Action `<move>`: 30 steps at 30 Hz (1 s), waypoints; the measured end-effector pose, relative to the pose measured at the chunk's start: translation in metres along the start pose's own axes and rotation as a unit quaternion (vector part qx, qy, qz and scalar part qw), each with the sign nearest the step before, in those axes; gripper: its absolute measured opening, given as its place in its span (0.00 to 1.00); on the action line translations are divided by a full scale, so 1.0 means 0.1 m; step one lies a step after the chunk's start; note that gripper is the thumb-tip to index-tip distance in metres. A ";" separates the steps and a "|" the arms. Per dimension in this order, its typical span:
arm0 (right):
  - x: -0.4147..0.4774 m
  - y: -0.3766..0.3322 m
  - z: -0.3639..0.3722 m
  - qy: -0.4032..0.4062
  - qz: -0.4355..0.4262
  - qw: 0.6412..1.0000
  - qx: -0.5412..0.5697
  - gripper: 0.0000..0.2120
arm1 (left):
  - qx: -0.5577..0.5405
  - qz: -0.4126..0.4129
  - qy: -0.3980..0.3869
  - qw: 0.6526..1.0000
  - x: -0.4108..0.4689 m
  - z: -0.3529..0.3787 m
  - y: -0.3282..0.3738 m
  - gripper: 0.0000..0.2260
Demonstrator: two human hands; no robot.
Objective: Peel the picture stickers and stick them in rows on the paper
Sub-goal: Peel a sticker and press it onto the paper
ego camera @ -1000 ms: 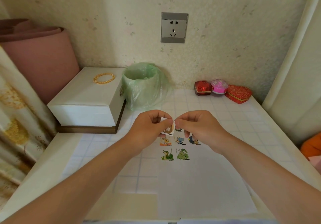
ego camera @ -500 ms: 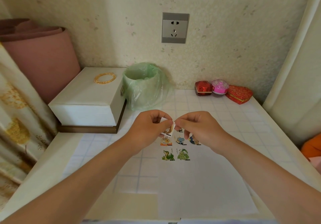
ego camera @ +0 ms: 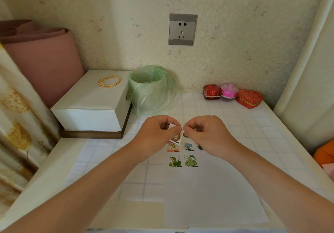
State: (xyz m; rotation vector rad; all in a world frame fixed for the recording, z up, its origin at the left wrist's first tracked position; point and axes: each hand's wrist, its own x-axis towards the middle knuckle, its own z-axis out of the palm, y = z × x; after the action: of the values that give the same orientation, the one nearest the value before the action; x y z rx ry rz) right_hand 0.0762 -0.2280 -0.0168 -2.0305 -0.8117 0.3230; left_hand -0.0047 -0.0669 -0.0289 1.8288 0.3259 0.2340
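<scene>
A white sheet of paper [ego camera: 207,196] lies on the tiled table. Several picture stickers are stuck on it in rows, among them a green snake sticker [ego camera: 175,162] and a green creature sticker [ego camera: 191,161]. Above the paper my left hand [ego camera: 159,135] pinches a small sticker on its white backing [ego camera: 176,136]. My right hand [ego camera: 206,133] pinches the sticker's upper right corner, fingertips meeting those of the left hand. Both hands hide part of the upper sticker rows.
A white box [ego camera: 90,104] with a gold bracelet [ego camera: 109,81] sits at the left. Behind the hands stands a bin lined with a green bag [ego camera: 150,89]. Red and pink trinket boxes [ego camera: 233,95] line the back wall. A pink rolled mat [ego camera: 41,59] leans at far left.
The right fingers have lifted the sticker's corner slightly off the backing; both hands stay in nearly the same place above the paper.
</scene>
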 end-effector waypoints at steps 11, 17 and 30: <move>-0.03 0.01 -0.01 -0.012 -0.031 0.999 -0.035 0.08 | -0.008 -0.003 -0.011 1.000 -0.01 0.01 0.01 0.01; -0.03 -0.05 -0.03 -0.020 0.027 0.999 0.041 0.10 | -0.029 -0.012 -0.024 0.999 0.00 -0.01 0.01 0.04; -0.03 -0.11 -0.04 -0.012 0.066 0.992 0.103 0.11 | -0.048 -0.002 -0.022 0.999 -0.01 -0.05 0.04 0.04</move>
State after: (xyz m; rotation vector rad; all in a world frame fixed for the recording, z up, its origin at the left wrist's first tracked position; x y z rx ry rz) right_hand 0.0711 -0.2280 -0.0058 -1.8919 -0.6324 0.4880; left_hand -0.0074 -0.0633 -0.0239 1.7356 0.2835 0.2039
